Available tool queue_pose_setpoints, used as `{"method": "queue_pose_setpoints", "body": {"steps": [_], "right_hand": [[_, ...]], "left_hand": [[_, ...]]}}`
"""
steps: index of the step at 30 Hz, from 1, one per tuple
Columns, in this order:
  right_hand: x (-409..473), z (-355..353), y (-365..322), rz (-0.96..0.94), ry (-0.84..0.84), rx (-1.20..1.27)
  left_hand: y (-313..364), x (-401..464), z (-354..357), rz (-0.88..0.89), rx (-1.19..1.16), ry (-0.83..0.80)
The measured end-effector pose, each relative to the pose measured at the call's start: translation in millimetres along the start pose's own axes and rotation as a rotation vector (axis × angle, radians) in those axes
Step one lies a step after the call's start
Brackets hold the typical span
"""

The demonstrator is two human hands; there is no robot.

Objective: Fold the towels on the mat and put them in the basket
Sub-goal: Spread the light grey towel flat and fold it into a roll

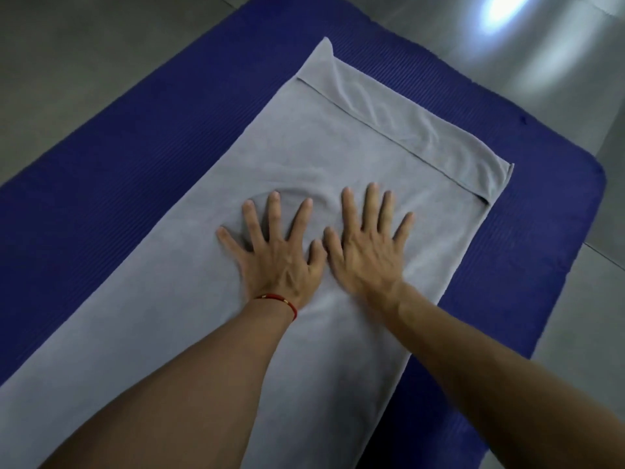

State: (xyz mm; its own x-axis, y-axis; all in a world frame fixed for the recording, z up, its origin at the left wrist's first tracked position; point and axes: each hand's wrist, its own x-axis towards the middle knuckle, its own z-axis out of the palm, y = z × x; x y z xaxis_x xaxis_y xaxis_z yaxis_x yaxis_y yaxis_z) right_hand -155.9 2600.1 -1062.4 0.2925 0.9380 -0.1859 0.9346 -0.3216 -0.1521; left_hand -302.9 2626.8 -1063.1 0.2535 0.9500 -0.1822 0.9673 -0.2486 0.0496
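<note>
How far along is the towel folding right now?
Done: the grey rectangular towel lies on the blue foam mat, apparently doubled, one layer's edge short of the far end. In hand: left hand and right hand press it flat. Left: further folds and basketing; no basket in view.

I see the towel [304, 170] lying lengthwise on the mat [135, 157], which lies on the floor [67, 45]. My left hand [274, 255] and right hand [365, 252] rest flat side by side mid-towel, thumbs apparently touching. The towel's far end looks doubled over.
</note>
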Motion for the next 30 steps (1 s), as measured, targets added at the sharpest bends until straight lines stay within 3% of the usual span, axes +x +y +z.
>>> {"method": "queue_pose_setpoints", "body": {"steps": [7, 11, 14, 17, 20, 22, 25, 26, 28, 30], "right_hand": [[-2.0, 11.2, 1.4, 0.027, 0.042, -0.017], [0.9, 9.7, 0.7, 0.043, 0.025, -0.031], [2.8, 3.6, -0.5, 0.054, -0.013, -0.056], [0.7, -3.6, -17.5, 0.139, -0.101, -0.086], [-34.0, 5.1, -50.4, 0.173, -0.137, -0.102], [-79.1, 15.8, -81.1, -0.15, -0.136, -0.235], [-158.5, 18.5, -128.5, -1.054, -0.116, -0.325], [-185.6, 13.2, -147.2, -1.298, -0.196, -0.338], [-240.2, 3.9, -179.5, -1.573, -0.349, -0.365], [-289.3, 0.8, -206.9, -1.776, -0.252, -0.296]], "left_hand": [[-4.9, 1.3, 2.1, 0.021, -0.079, -0.007], [-40.5, -26.4, 3.3, 0.043, -0.155, -0.008], [-102.6, -110.5, 14.3, -0.03, -0.11, -0.013], [-207.2, -220.3, 22.9, -0.132, -0.057, -0.053], [-305.8, -312.7, 18.1, -0.249, -0.036, -0.184], [-343.2, -351.1, 10.3, -0.284, -0.025, -0.287], [-363.0, -368.8, 6.5, -0.301, -0.043, -0.363], [-364.0, -369.6, 2.9, -0.319, -0.081, -0.392], [-362.8, -368.9, -5.5, -0.351, -0.173, -0.42], [-363.4, -366.0, -12.5, -0.355, -0.221, -0.389]]}}
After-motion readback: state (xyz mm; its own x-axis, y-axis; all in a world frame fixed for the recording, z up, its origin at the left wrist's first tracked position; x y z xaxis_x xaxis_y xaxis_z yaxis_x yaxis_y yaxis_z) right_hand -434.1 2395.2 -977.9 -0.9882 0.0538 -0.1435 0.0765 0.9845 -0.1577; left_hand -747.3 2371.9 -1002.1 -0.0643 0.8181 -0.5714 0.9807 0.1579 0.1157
